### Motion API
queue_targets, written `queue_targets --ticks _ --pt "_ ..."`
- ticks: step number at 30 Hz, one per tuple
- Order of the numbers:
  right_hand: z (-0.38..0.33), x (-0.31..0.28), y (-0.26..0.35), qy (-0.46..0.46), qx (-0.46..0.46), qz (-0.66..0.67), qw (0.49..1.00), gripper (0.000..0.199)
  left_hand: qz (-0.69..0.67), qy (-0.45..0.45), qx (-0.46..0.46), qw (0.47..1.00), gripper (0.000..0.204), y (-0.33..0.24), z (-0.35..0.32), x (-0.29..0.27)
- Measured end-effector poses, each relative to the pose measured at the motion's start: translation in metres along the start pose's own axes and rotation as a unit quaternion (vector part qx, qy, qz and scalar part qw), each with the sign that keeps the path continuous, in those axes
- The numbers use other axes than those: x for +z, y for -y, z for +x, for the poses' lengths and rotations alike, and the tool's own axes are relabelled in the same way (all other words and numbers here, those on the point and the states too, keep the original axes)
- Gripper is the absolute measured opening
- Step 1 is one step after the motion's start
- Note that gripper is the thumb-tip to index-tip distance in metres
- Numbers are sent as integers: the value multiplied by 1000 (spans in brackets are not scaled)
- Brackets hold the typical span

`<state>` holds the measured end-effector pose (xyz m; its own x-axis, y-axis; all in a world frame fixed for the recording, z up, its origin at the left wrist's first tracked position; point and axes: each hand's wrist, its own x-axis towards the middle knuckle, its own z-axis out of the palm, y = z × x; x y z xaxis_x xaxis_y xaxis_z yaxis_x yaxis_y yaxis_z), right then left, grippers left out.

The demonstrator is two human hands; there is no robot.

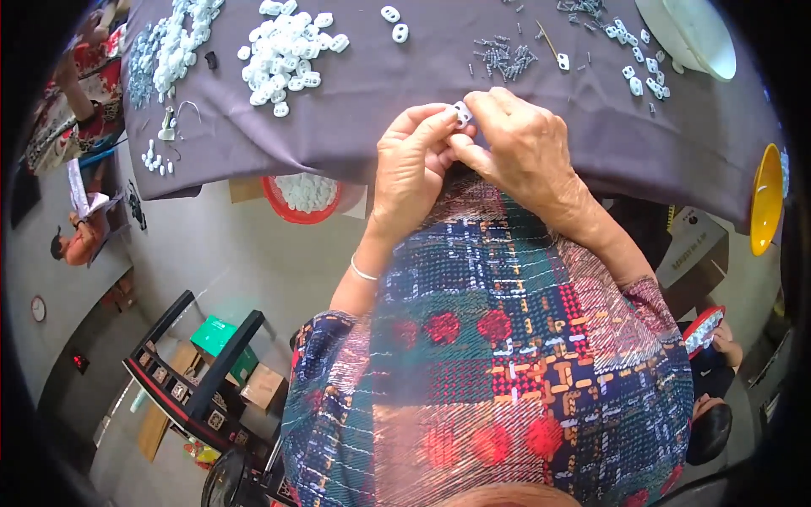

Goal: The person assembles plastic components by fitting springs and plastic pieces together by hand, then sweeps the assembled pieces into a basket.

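Note:
My left hand (411,165) and my right hand (517,139) meet at the near edge of a table covered in dark purple cloth (389,93). Both pinch one small white plastic piece (461,112) between their fingertips. A thin bangle sits on my left wrist. A heap of the same white pieces (285,52) lies on the cloth to the far left of the hands. A scatter of small grey screws (503,56) lies just beyond my right hand.
A white bowl (688,34) stands at the far right with loose white pieces (638,72) beside it. A yellow bowl (766,198) hangs at the right edge. A red basin of white pieces (302,196) sits below the table. Other people sit at left and lower right.

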<state>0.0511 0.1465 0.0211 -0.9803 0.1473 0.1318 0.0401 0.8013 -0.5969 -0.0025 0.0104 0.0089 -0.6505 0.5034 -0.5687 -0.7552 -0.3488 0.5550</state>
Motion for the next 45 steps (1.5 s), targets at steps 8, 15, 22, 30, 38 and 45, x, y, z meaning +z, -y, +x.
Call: queue_targets --ticks 8,15,22,30,38,45 --pt "-5 1 -4 32 -12 -67 997 19 12 3 -14 1000 14 4 -3 -6" --pt "-5 7 -16 49 -96 -35 994 20 109 -40 22 993 12 7 -9 -4" --pt "-4 14 -18 43 -116 9 992 18 85 -44 32 995 13 10 -8 -6" --pt "-7 16 -13 48 -133 -28 989 15 96 -48 55 993 14 14 -9 -9" --pt "-12 22 -5 44 -125 -43 990 10 70 -47 56 995 11 18 -9 -14" --pt "3 2 -11 34 -91 45 994 19 132 -57 136 980 9 -1 -5 1"
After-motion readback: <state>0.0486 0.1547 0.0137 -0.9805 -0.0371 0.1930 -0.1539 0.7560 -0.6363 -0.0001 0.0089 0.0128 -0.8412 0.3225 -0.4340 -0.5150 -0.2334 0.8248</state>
